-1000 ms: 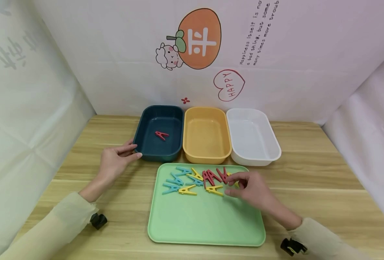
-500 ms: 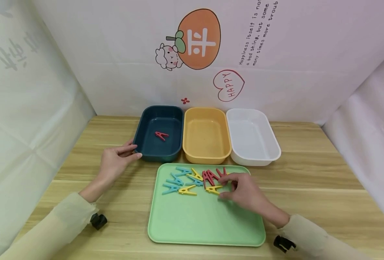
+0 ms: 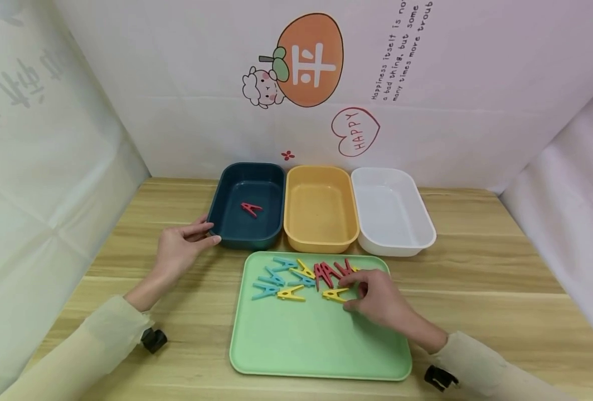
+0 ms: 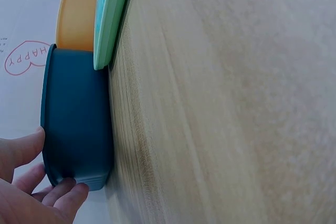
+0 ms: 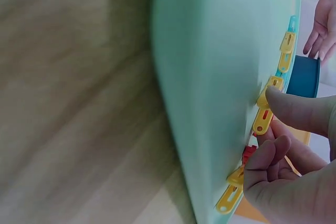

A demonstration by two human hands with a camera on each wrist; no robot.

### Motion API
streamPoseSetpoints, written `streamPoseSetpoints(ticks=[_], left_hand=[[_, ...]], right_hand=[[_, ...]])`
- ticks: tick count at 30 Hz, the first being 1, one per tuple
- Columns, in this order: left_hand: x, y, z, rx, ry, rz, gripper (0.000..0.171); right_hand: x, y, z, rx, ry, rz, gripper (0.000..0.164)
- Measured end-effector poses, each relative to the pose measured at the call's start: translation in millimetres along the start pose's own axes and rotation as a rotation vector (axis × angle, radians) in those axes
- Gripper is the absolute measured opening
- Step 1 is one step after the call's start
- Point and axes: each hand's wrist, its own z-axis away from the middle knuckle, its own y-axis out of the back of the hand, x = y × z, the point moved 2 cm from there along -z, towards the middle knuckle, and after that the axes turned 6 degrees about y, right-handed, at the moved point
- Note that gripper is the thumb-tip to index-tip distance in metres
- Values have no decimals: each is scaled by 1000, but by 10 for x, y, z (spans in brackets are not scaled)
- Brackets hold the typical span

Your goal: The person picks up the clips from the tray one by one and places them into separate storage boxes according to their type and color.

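My left hand (image 3: pixel 177 252) holds the near left corner of a dark blue bin (image 3: pixel 246 243), thumb and fingers about its rim. In the left wrist view, fingertips (image 4: pixel 77 190) press its outer wall. One red clothespin (image 3: pixel 250 209) lies inside. My right hand (image 3: pixel 379 298) reaches over a green tray (image 3: pixel 316 345), thumb and forefinger on either side of a yellow clothespin (image 3: pixel 334 295). The right wrist view has the thumb (image 5: pixel 281 103) against this yellow clothespin (image 5: pixel 262 120); the forefinger's tip is partly hidden behind it. Several red, blue and yellow clothespins lie around the tray's far half.
A yellow bin (image 3: pixel 321 245) and a white bin (image 3: pixel 399 249) stand right of the dark blue one, in a row. The tray sits just before them on a wooden table (image 3: pixel 477 267). A printed white cloth (image 3: pixel 196 89) hangs behind.
My right hand has moved left and come down about the yellow clothespin, which has shifted slightly right in the last half second. My left hand stays on the dark blue bin.
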Motion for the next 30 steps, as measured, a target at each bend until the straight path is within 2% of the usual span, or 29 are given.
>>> streamPoseSetpoints(ticks=[15,23,30], left_hand=[[5,15,7,-16,-7,1,45],[-9,3,7,-8,-13,-5,44],[-3,7,8,-6,-27,-8,43]], right_hand=[[83,83,84,-5,-32,41,38],[82,94,103,8,6,65,39],[86,93,105,9,-1,71,38]])
